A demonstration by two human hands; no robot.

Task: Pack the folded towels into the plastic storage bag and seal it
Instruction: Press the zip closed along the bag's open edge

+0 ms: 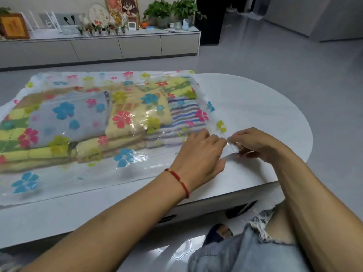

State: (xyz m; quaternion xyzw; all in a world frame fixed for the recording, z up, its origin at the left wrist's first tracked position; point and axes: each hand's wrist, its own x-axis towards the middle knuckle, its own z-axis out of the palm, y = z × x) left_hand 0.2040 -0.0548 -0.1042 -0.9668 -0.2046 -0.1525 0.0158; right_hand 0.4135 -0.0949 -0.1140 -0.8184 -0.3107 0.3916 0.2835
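- A single head-worn view looks forward and steeply down over the white surface (255,107).
- It sits close above the surface's near edge, with both forearms reaching in from below.
- Beyond the surface's far edge, the floor (275,61) and a low sideboard (117,46) fill the upper frame.

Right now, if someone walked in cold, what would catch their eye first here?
The big flower-printed plastic bag lying across the white table, with folded towels stacked inside. At its right end, the left hand and right hand meet, fingers pinching the bag's clear edge. A red bracelet circles the left wrist.
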